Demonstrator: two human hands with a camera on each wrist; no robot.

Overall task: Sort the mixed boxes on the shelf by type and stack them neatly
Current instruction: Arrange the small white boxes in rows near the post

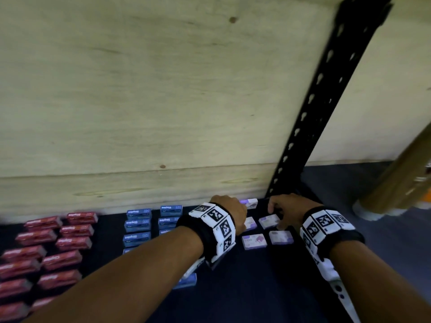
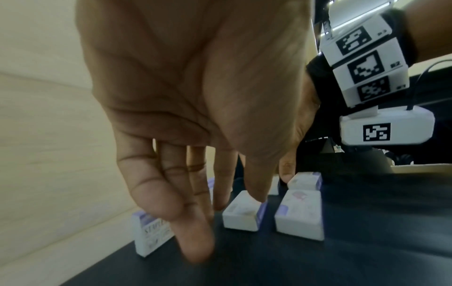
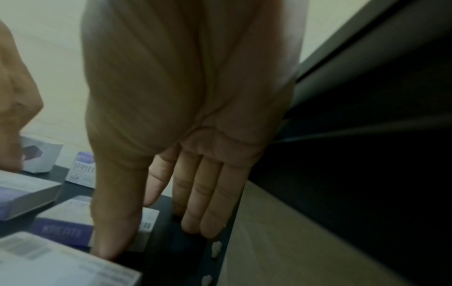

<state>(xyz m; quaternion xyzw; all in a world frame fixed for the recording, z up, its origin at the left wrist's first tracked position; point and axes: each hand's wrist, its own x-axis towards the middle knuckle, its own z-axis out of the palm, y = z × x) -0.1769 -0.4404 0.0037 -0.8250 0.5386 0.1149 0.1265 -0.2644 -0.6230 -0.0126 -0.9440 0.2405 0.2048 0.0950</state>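
Several small white-and-purple staple boxes (image 1: 254, 241) lie in a loose grid at the right of the dark shelf (image 1: 256, 287). My left hand (image 1: 240, 213) hovers over the grid's left side. In the left wrist view its fingers (image 2: 193, 238) point straight down and hold nothing, beside an upright box (image 2: 151, 234) against the back board. My right hand (image 1: 276, 217) reaches over the far right box (image 1: 269, 221). Its fingers (image 3: 208, 212) are straight, and the thumb hangs by that box's end (image 3: 146, 226). Red boxes (image 1: 58, 259) fill the left in rows, blue ones (image 1: 137, 223) the middle.
A pale wooden back board (image 1: 140, 89) closes the shelf behind the boxes. A black perforated upright (image 1: 326, 101) stands just behind my right hand. A brown cardboard roll (image 1: 396, 183) leans at the far right. One blue box (image 1: 186, 280) lies under my left forearm.
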